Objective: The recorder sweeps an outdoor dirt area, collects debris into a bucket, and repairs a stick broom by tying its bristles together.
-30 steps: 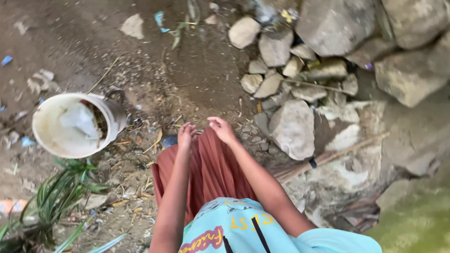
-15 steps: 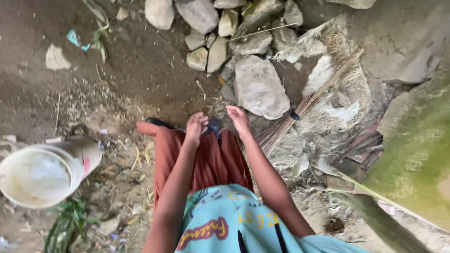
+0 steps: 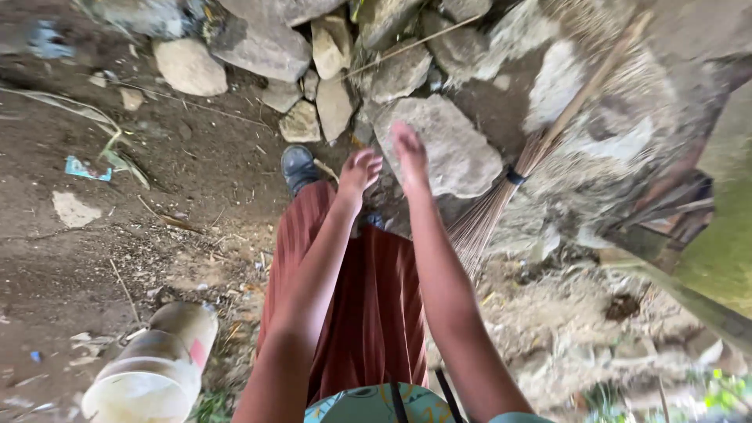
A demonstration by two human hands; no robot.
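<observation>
My left hand (image 3: 360, 170) and my right hand (image 3: 410, 149) reach forward over my rust-red pleated skirt (image 3: 368, 298), both empty with fingers loosely spread. The right hand is in front of a large grey rock (image 3: 454, 149). A stick broom (image 3: 509, 184) with a dark binding leans against the rocks just right of my right hand, its bristles fanning down toward my skirt. My dark shoe (image 3: 299, 166) steps forward on the dirt to the left of my left hand.
A white plastic bucket (image 3: 153, 368) lies tilted at the lower left. A heap of grey stones (image 3: 313, 70) lines the top. Brown dirt ground (image 3: 117, 235) carries scraps of litter. A mossy green slab (image 3: 724, 243) stands at the right edge.
My view has shifted forward and right, so the bucket slid to the lower left. Both hands let go of the skirt and stretched out toward the rocks and broom. My foot stepped forward.
</observation>
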